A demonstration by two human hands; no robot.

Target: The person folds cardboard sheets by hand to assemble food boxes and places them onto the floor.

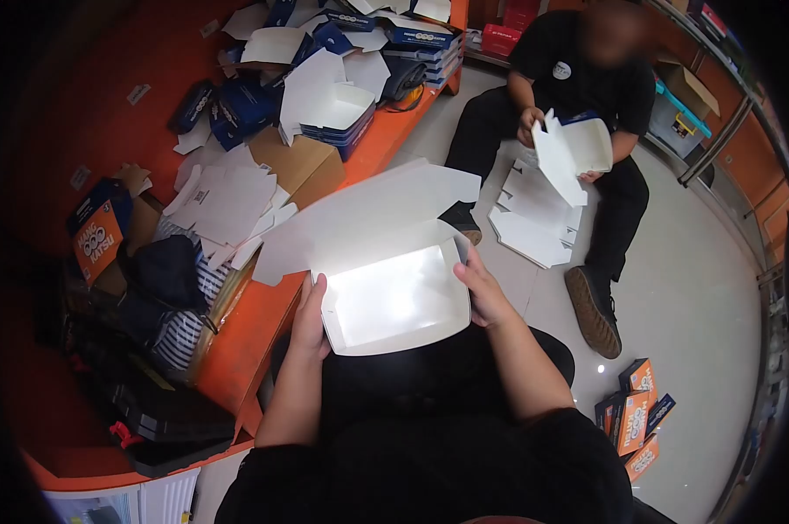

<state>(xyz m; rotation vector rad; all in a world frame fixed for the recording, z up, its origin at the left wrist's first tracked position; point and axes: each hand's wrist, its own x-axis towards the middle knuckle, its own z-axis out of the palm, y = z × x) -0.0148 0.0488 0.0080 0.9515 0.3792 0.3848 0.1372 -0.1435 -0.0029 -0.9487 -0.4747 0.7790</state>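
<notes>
A white cardboard food box [394, 301] with its lid raised is held above my lap. Its lid flap [368, 214] stands up at the far side, leaning to the left. My left hand [311, 316] grips the box's left wall, thumb on the near side of the rim. Around the right wall is my right hand [484, 293], with its thumb at the rim and fingers behind. The inside of the box shows bare white. Most fingers of both hands are hidden behind the walls.
An orange bench [263, 336] on the left bears stacked boxes [342, 131], flat white sheets [228, 201] and a brown carton [303, 162]. A co-worker [578, 87] sits on the floor, folding a white box [591, 144]. Orange-and-blue boxes [632, 419] lie at right.
</notes>
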